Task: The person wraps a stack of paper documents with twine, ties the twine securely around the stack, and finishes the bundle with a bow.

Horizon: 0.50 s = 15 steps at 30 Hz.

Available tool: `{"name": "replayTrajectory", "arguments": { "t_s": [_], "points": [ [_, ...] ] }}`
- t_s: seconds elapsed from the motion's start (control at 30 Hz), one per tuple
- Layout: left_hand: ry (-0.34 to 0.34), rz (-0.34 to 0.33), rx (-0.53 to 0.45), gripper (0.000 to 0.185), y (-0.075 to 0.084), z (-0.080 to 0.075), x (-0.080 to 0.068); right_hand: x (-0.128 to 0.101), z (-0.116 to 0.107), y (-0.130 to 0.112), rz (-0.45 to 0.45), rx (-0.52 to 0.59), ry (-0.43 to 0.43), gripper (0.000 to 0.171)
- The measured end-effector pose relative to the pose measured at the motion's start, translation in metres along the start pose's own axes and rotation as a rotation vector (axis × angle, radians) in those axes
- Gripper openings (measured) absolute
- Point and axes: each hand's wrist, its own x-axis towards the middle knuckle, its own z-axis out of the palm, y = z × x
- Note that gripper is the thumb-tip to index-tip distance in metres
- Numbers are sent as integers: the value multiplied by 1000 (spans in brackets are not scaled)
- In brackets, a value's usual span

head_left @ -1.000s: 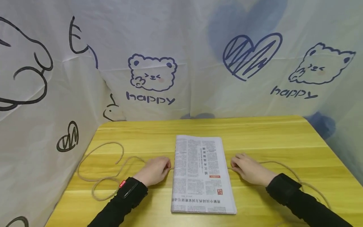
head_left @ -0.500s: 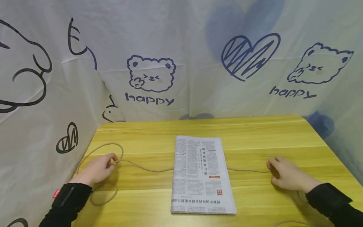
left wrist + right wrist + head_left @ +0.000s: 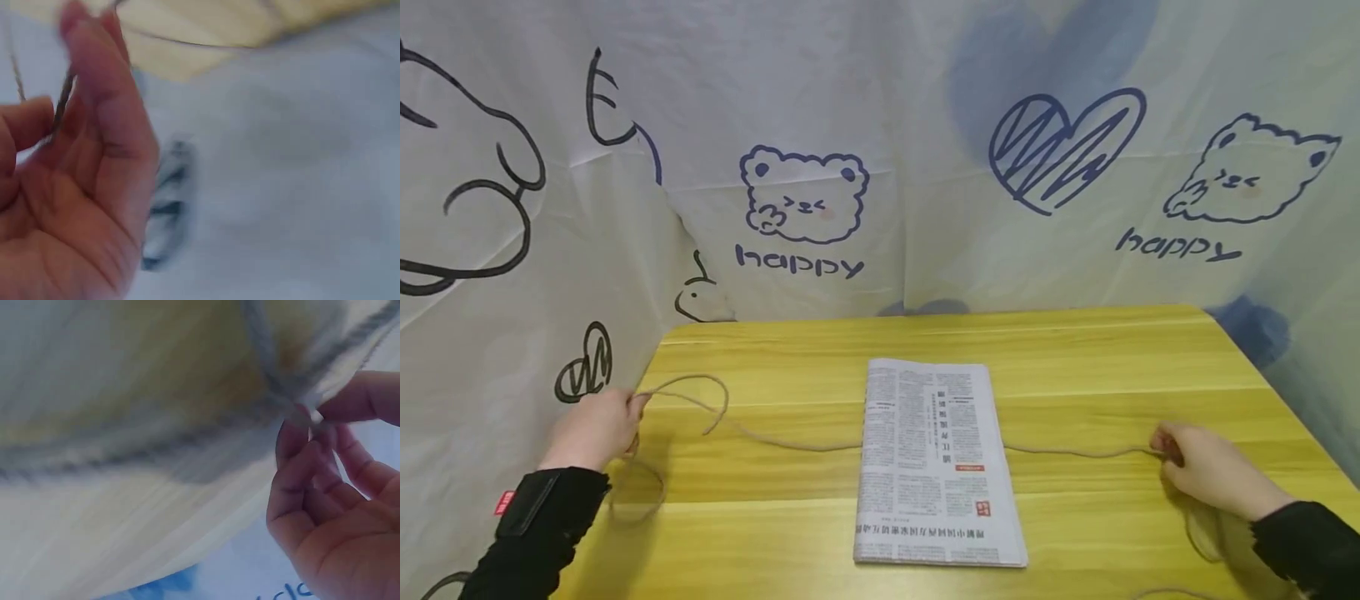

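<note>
A folded newspaper (image 3: 936, 492) lies flat on the table, printed side up, in the head view. A thin tan rope (image 3: 1078, 452) comes out from both of its sides, and its middle is hidden by the paper. At the table's left edge my left hand (image 3: 591, 429) grips the rope, which bends back in a loop ahead of the fingers. The left wrist view has the rope (image 3: 62, 106) running between thumb and curled fingers. Far to the right of the paper, my right hand (image 3: 1217, 471) pinches the other side between thumb and forefinger (image 3: 292, 434).
The yellow wood-grain table (image 3: 820, 346) carries all of this. A pale cloth (image 3: 925, 225) with drawn bears and hearts hangs behind it and along its sides. Slack rope (image 3: 1197, 537) trails below the right hand, and another piece shows at the front edge.
Both hands have moved outward from beside the newspaper, the left to the table's left edge, the right toward its right side. More rope now lies stretched across the table; the newspaper has stayed put.
</note>
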Motion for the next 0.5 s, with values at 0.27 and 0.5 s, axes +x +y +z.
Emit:
{"name": "replayTrajectory", "arguments": {
  "t_s": [0.27, 0.5],
  "points": [
    [334, 278, -322, 29, 137, -15, 31, -5, -8, -3, 10, 117, 25, 14],
    [258, 640, -473, 23, 282, -4, 49, -8, -7, -2, -12, 229, -5, 14]
  ]
}}
